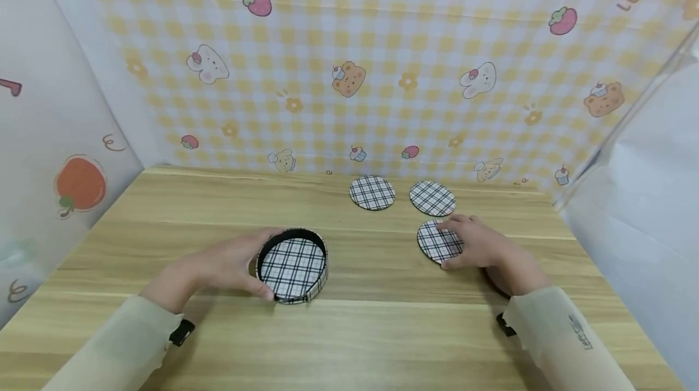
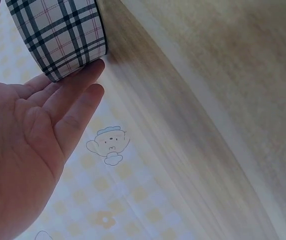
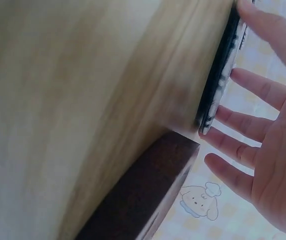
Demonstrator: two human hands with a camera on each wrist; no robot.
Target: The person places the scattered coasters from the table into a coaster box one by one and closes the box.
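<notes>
In the head view my left hand (image 1: pixel 235 260) grips the left side of a round coaster holder (image 1: pixel 322 278), thumb at the near edge and fingers behind. The holder has a black inner wall and a black-and-white plaid outside; plaid also covers the round surface inside it. My right hand (image 1: pixel 477 245) spans a round plaid coaster (image 1: pixel 437 242), its thumb at the near edge and fingers at the far side. The right wrist view shows this coaster (image 3: pixel 218 75) edge-on, with a dark underside. Part of it is hidden under the hand.
Two more plaid coasters, a left one (image 1: pixel 372 192) and a right one (image 1: pixel 432 198), lie near the back edge of the wooden table (image 1: pixel 371 342). A dark brown, thick-edged object (image 3: pixel 143 190) sits beneath the right forearm, mostly hidden. A yellow checked backdrop (image 1: pixel 349 118) stands behind.
</notes>
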